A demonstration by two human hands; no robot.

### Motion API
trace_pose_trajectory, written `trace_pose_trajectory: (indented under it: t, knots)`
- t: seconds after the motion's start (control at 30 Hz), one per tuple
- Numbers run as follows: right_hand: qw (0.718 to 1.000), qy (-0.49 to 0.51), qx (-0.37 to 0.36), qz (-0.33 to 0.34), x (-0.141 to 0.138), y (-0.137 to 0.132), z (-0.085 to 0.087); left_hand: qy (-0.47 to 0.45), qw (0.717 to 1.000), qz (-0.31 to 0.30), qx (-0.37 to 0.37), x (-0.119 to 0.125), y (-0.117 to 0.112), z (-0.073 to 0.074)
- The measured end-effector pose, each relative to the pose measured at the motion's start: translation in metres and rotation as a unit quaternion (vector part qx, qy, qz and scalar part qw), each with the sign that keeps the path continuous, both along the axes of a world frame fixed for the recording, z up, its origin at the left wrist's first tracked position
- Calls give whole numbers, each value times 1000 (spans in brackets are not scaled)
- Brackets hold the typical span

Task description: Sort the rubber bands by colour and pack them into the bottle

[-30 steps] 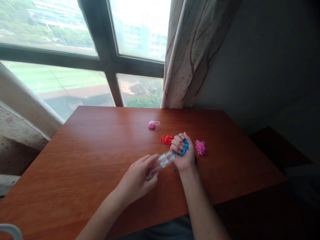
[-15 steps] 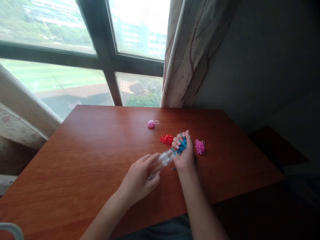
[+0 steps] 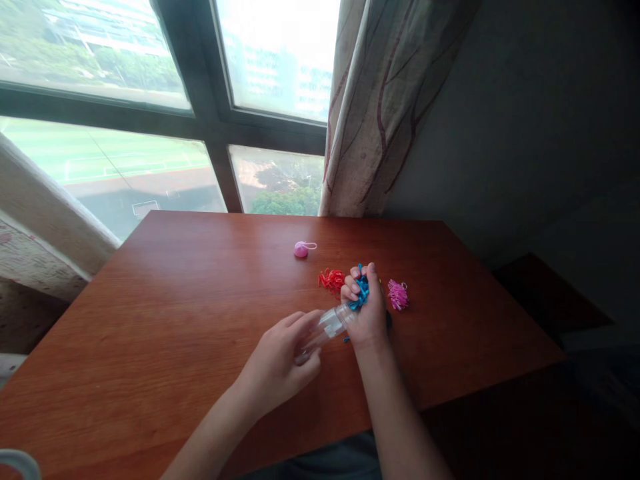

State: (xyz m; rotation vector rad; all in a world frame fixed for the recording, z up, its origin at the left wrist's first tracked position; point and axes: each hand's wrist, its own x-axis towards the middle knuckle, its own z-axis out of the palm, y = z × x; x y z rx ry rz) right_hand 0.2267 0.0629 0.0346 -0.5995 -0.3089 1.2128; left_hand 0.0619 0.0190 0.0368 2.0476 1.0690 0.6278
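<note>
Both hands meet at a clear bottle: the left hand clasps its base, and the right hand, fingers curled around blue bands, sits at its mouth. Red bands lie at the right hand's ten o'clock, pink bands at two.

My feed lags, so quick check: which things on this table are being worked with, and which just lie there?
In use: left hand gripping the clear bottle; right hand clutching the blue bands at the bottle's mouth.
Lying about: red bands; pink bands; pink round piece with a loop; all loose on the table.
</note>
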Motion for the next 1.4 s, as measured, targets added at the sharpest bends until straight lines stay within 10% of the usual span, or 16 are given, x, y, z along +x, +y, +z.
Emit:
trace_pose_trajectory:
  t: [1.4]
  knots:
    - [970,215,30,106,3,-6,-7,-6,1000,-4,-2,-10,2,0]
